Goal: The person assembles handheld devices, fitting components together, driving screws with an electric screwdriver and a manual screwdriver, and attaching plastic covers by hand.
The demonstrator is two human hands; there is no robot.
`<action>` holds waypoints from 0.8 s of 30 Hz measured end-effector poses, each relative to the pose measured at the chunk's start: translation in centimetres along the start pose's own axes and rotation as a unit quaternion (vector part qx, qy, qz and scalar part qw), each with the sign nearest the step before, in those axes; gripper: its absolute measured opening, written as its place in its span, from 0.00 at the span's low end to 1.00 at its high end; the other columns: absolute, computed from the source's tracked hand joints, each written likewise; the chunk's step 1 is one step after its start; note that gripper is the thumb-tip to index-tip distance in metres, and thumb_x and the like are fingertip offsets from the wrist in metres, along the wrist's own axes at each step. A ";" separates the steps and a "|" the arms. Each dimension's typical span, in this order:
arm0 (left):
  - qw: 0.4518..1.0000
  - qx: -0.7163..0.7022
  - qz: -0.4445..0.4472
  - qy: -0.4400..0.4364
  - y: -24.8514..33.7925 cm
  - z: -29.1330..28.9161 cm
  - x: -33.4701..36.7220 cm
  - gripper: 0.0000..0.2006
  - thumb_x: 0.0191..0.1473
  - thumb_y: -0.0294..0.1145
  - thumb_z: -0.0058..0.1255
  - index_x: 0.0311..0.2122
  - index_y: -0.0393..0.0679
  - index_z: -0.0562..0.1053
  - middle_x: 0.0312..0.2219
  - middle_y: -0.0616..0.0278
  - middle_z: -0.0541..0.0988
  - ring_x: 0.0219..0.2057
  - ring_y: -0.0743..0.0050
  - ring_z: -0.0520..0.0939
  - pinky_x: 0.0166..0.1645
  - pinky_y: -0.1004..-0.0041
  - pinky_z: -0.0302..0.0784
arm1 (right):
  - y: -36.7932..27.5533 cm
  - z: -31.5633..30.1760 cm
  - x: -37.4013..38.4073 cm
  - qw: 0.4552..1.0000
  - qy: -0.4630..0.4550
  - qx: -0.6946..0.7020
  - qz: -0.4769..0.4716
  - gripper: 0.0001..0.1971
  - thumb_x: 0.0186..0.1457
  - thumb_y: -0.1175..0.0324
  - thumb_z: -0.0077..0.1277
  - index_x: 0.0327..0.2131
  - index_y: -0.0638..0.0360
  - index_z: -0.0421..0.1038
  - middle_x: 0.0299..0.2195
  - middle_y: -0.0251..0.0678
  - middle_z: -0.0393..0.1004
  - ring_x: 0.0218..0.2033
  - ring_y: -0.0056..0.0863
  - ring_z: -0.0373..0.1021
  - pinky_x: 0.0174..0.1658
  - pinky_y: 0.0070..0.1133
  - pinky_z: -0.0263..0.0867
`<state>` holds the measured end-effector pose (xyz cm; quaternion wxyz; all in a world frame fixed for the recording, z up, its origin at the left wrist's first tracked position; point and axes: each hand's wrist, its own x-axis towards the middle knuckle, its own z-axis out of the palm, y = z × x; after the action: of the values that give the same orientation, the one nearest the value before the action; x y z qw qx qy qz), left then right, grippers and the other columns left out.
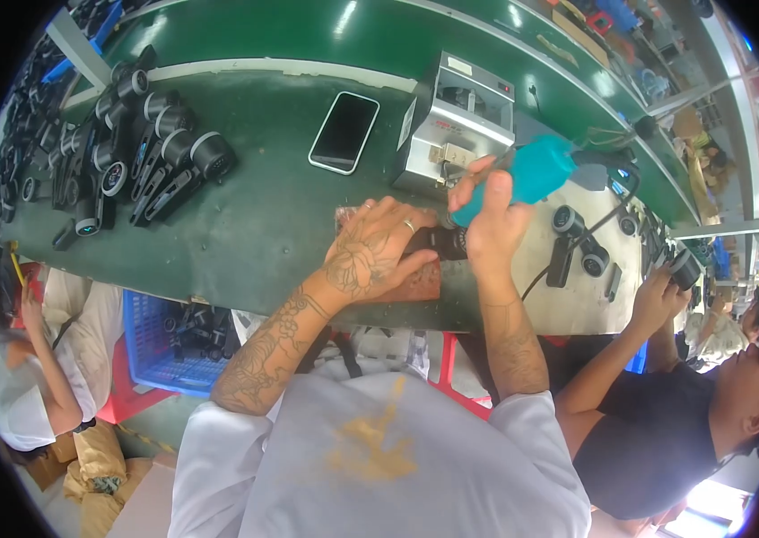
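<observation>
I watch through a single wide fisheye, the left lens of the pair worn on the person's head. It faces steeply down and forward, upright, close above the pale shirt front (370, 484) that fills the lower edge. From there two tattooed forearms (276, 345) reach up the view, bringing the left grip (369, 247) and right grip (492, 229) near the centre, close to me. Beyond them, the green worktop (263, 260) bows into a curve. My field also takes in one co-worker (21, 399) at left and another person (658, 439) at right, both tipped sideways near the rim.
</observation>
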<state>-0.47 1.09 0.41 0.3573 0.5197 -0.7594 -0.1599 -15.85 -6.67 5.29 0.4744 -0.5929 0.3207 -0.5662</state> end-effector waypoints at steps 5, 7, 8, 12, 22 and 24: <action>1.000 0.016 -0.002 0.007 0.3 -0.1 -0.1 0.17 0.58 0.38 0.56 0.52 0.49 0.74 0.46 0.62 0.79 0.48 0.56 0.76 0.55 0.55 0.69 | -0.8 0.9 3.3 0.993 0.060 0.064 -0.083 0.21 0.66 0.52 0.53 0.41 0.65 0.69 0.21 0.32 0.71 0.23 0.22 0.69 0.28 0.21 0.65; 1.000 0.007 -0.005 0.001 0.2 -0.2 -0.3 0.16 0.58 0.37 0.55 0.52 0.49 0.74 0.46 0.62 0.79 0.48 0.56 0.76 0.56 0.55 0.69 | 0.3 1.2 4.1 0.993 0.057 0.020 -0.105 0.22 0.67 0.50 0.50 0.41 0.65 0.68 0.22 0.34 0.70 0.22 0.25 0.69 0.28 0.23 0.66; 1.000 -0.002 -0.010 -0.002 0.2 -0.2 -0.2 0.16 0.59 0.36 0.53 0.52 0.49 0.74 0.46 0.62 0.79 0.48 0.55 0.76 0.56 0.54 0.69 | 0.9 1.3 4.5 0.990 0.051 -0.024 -0.126 0.24 0.68 0.48 0.47 0.41 0.66 0.68 0.22 0.35 0.69 0.22 0.27 0.69 0.28 0.24 0.67; 1.000 -0.015 -0.014 -0.004 0.4 -0.1 -0.2 0.16 0.58 0.34 0.53 0.51 0.49 0.74 0.46 0.62 0.79 0.48 0.55 0.76 0.57 0.53 0.68 | 2.5 0.9 4.4 0.989 0.031 0.035 -0.138 0.19 0.69 0.53 0.49 0.39 0.64 0.67 0.21 0.35 0.69 0.22 0.27 0.69 0.27 0.24 0.66; 0.999 -0.022 -0.021 -0.011 0.2 -0.2 -0.1 0.16 0.59 0.36 0.53 0.51 0.47 0.75 0.46 0.59 0.79 0.50 0.54 0.75 0.58 0.53 0.68 | -1.3 0.2 -0.3 0.996 0.040 0.080 -0.023 0.20 0.68 0.55 0.50 0.41 0.67 0.70 0.21 0.33 0.70 0.22 0.23 0.68 0.26 0.21 0.64; 1.000 -0.020 -0.015 -0.001 0.3 -0.1 0.1 0.16 0.57 0.34 0.55 0.51 0.48 0.75 0.46 0.62 0.79 0.49 0.56 0.75 0.56 0.56 0.69 | -1.9 -0.5 -1.5 0.997 0.006 0.076 -0.024 0.21 0.67 0.54 0.52 0.42 0.68 0.69 0.22 0.34 0.70 0.23 0.24 0.68 0.27 0.22 0.65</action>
<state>-0.61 1.11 0.67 0.3645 0.5233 -0.7487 -0.1806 -16.87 -4.80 6.43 0.5027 -0.5592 0.2649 -0.6037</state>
